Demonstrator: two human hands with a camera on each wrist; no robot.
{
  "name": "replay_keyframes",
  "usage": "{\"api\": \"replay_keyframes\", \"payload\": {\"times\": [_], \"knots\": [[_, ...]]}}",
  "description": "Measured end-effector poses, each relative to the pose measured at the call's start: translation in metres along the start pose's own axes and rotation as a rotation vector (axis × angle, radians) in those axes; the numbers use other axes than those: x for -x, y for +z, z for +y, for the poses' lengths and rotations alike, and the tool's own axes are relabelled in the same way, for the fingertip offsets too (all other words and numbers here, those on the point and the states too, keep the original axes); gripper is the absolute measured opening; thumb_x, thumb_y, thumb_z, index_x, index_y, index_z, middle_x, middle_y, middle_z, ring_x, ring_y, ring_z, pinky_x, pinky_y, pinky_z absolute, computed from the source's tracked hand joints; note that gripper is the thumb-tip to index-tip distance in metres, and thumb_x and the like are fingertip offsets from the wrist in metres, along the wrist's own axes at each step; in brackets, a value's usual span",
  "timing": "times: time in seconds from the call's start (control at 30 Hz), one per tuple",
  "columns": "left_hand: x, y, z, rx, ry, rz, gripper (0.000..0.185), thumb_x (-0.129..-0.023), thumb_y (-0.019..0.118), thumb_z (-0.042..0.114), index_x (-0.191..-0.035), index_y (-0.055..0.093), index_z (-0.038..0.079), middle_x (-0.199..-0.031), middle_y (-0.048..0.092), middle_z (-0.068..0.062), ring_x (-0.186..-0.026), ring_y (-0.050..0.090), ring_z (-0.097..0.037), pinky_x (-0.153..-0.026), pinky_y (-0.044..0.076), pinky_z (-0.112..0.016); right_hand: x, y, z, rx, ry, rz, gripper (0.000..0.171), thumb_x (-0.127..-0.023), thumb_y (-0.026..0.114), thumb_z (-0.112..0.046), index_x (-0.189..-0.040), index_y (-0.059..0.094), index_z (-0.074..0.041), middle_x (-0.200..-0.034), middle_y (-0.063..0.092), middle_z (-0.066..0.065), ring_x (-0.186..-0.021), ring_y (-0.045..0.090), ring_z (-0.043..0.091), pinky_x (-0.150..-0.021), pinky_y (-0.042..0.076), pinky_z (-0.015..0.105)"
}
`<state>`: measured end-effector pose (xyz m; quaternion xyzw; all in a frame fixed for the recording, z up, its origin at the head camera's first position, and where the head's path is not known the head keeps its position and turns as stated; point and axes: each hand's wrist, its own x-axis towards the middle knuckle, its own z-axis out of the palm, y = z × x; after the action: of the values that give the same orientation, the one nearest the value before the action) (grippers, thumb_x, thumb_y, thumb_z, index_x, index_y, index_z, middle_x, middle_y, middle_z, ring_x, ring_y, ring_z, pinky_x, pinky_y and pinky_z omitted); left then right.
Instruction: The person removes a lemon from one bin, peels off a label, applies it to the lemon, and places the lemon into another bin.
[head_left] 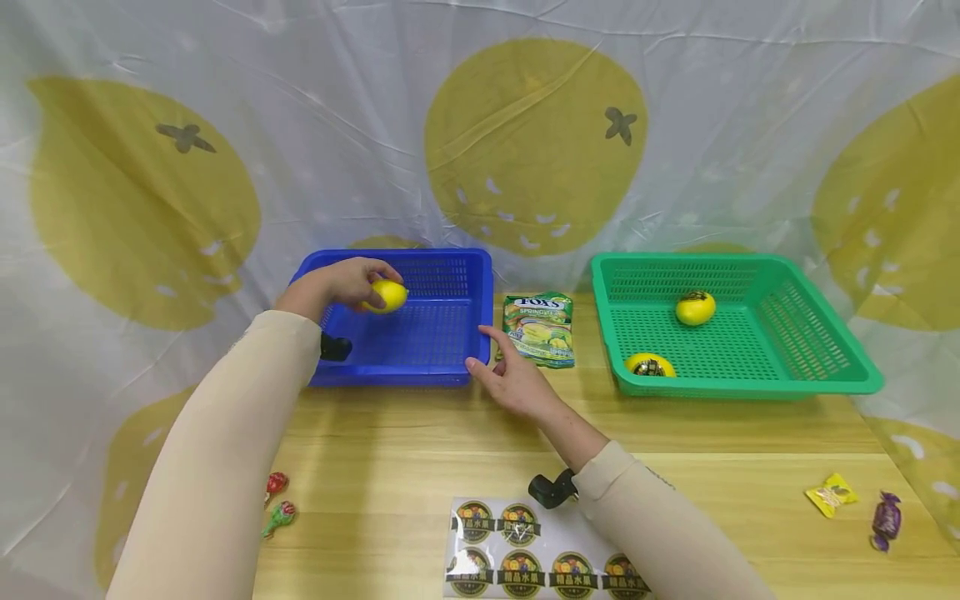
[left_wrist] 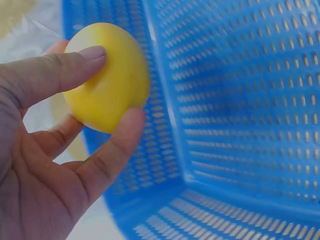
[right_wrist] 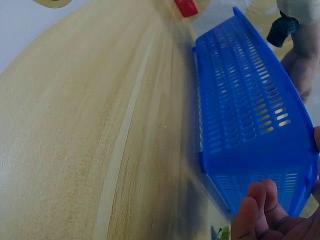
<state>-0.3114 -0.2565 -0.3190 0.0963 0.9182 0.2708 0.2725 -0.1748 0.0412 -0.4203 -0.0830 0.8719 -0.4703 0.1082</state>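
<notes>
My left hand grips a plain yellow lemon above the left part of a blue plastic basket. The left wrist view shows the thumb lying across the lemon and fingertips supporting its other side. My right hand holds the basket's front right corner, thumb and index finger at the rim. Further fingers curl close to the outer wall in the right wrist view. Two lemons with dark-and-gold stickers, one at the back and one at the front, lie in a green basket.
A green Fox's candy bag lies between the baskets. Nearer, a sheet of round stickers lies partly under my right forearm. Lollipops are at left; a yellow-wrapped candy and a purple-wrapped candy are at right. A lemon-print curtain hangs behind.
</notes>
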Motion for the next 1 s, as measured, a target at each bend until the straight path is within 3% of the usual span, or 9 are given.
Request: {"api": "replay_keyframes", "payload": {"times": [0.13, 0.23, 0.33, 0.43, 0.57, 0.7, 0.87, 1.0], "knots": [[0.014, 0.001, 0.012, -0.035, 0.063, 0.027, 0.048, -0.096, 0.066, 0.003, -0.142, 0.056, 0.014, -0.139, 0.048, -0.023, -0.111, 0.055, -0.032, -0.088, 0.058, -0.043, 0.001, 0.0, -0.001, -0.009, 0.0, 0.001, 0.066, -0.099, 0.061, -0.05, -0.157, 0.03, -0.038, -0.071, 0.057, 0.002, -0.056, 0.049, 0.015, -0.051, 0.038, 0.026], [0.027, 0.004, 0.021, -0.089, 0.147, 0.089, 0.047, -0.094, 0.069, 0.004, -0.139, 0.059, 0.014, -0.136, 0.054, -0.021, -0.103, 0.058, -0.031, -0.082, 0.055, -0.038, 0.001, 0.0, -0.002, -0.014, 0.003, -0.003, 0.066, -0.099, 0.061, -0.05, -0.157, 0.03, -0.038, -0.072, 0.057, 0.003, -0.057, 0.05, 0.015, -0.051, 0.038, 0.026], [0.042, 0.011, 0.03, -0.139, 0.237, 0.174, 0.044, -0.092, 0.071, 0.005, -0.135, 0.062, 0.013, -0.135, 0.06, -0.019, -0.106, 0.058, -0.032, -0.087, 0.051, -0.041, 0.002, -0.001, -0.003, -0.011, 0.011, -0.005, 0.067, -0.099, 0.06, -0.051, -0.157, 0.03, -0.038, -0.074, 0.059, 0.004, -0.058, 0.051, 0.016, -0.052, 0.039, 0.027], [0.06, 0.021, 0.039, -0.171, 0.286, 0.247, 0.042, -0.093, 0.071, 0.006, -0.134, 0.064, 0.013, -0.137, 0.059, -0.019, -0.119, 0.053, -0.034, -0.098, 0.046, -0.048, 0.002, -0.002, -0.005, 0.002, 0.019, -0.007, 0.067, -0.099, 0.061, -0.052, -0.157, 0.031, -0.038, -0.076, 0.06, 0.005, -0.059, 0.052, 0.017, -0.053, 0.041, 0.027], [0.086, 0.04, 0.048, -0.172, 0.282, 0.329, 0.041, -0.095, 0.07, 0.008, -0.135, 0.063, 0.016, -0.137, 0.054, -0.02, -0.125, 0.048, -0.037, -0.102, 0.044, -0.056, 0.002, -0.007, -0.009, 0.021, 0.0, -0.006, 0.067, -0.099, 0.061, -0.051, -0.157, 0.033, -0.035, -0.079, 0.06, 0.006, -0.061, 0.054, 0.018, -0.054, 0.043, 0.027], [0.111, 0.06, 0.055, -0.091, 0.267, 0.396, 0.045, -0.097, 0.069, 0.014, -0.141, 0.057, 0.02, -0.139, 0.05, -0.019, -0.121, 0.05, -0.037, -0.099, 0.048, -0.054, 0.01, -0.014, -0.013, 0.022, -0.037, 0.009, 0.069, -0.098, 0.062, -0.05, -0.158, 0.033, -0.033, -0.082, 0.06, 0.007, -0.062, 0.053, 0.018, -0.054, 0.043, 0.028], [0.135, 0.089, 0.06, 0.046, 0.28, 0.407, 0.052, -0.097, 0.07, 0.019, -0.146, 0.051, 0.02, -0.141, 0.045, -0.019, -0.116, 0.058, -0.04, -0.092, 0.058, -0.049, 0.033, -0.019, -0.014, 0.017, -0.113, 0.021, 0.068, -0.099, 0.065, -0.044, -0.158, 0.034, -0.032, -0.09, 0.064, 0.006, -0.06, 0.056, 0.016, -0.052, 0.046, 0.029], [0.148, 0.113, 0.058, 0.097, 0.295, 0.411, 0.053, -0.094, 0.075, 0.022, -0.142, 0.052, 0.021, -0.137, 0.048, -0.017, -0.107, 0.062, -0.037, -0.085, 0.059, -0.039, 0.059, -0.023, -0.013, 0.037, -0.167, -0.014, 0.064, -0.1, 0.064, -0.04, -0.158, 0.037, -0.031, -0.09, 0.066, 0.003, -0.057, 0.057, 0.013, -0.051, 0.048, 0.03]]}}
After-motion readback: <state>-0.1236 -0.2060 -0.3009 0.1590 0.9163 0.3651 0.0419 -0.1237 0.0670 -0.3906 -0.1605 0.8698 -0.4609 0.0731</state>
